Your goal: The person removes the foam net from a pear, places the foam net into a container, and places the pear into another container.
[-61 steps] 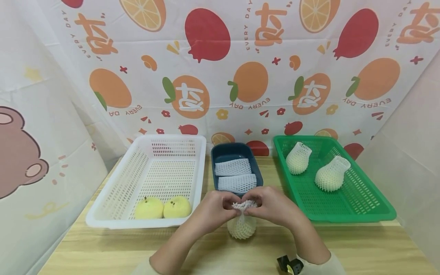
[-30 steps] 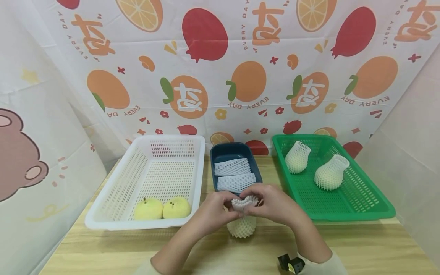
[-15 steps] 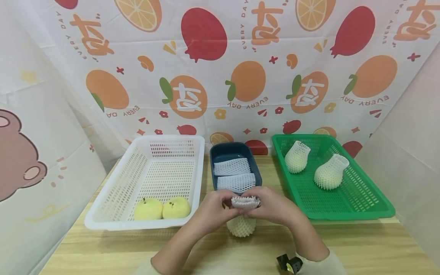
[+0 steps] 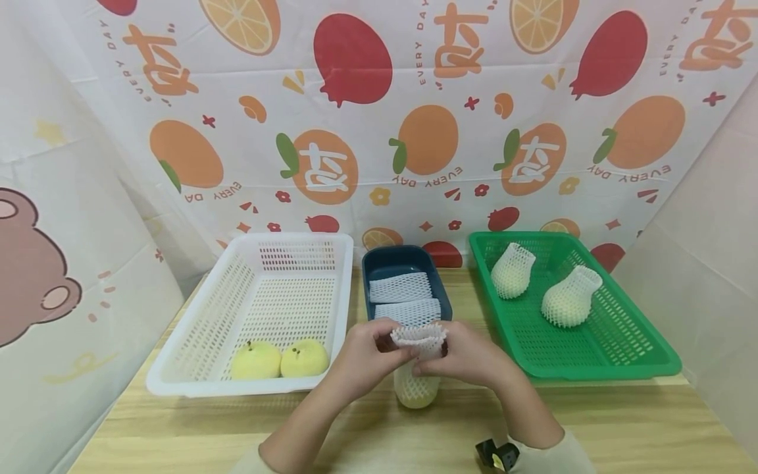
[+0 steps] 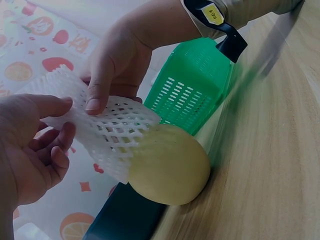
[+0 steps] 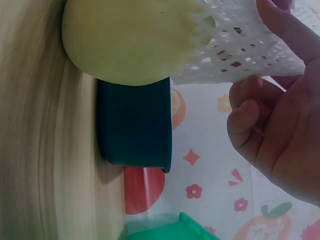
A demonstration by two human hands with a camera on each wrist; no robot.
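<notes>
A pale yellow round fruit, pear-like (image 4: 416, 399), stands on the wooden table in front of me. A white foam net sleeve (image 4: 429, 350) wraps its upper part and rises above it with a spread mouth. The fruit's bare lower part (image 5: 175, 167) shows in the left wrist view, below the edge of the net (image 5: 117, 132). My left hand (image 4: 366, 355) pinches the sleeve's left side near the mouth between thumb and fingers. On the opposite side my right hand (image 4: 470, 355) grips it, thumb across the front. The right wrist view shows the net (image 6: 235, 55) stretched off the fruit (image 6: 127, 40).
A white basket (image 4: 290, 296) on the left holds two bare yellow fruits (image 4: 256, 361). Behind my hands, a dark blue tray (image 4: 391, 258) contains folded net sleeves (image 4: 401, 288). The green basket (image 4: 592, 345) on the right has two sleeved fruits (image 4: 568, 304). A printed cloth (image 4: 379, 85) hangs behind.
The sleeve's mouth, gathered between my fingers two seconds ago, is spread wide. The net has slid upward and the fruit's lower part, covered before, is bare. Both hands keep hold of the sleeve.
</notes>
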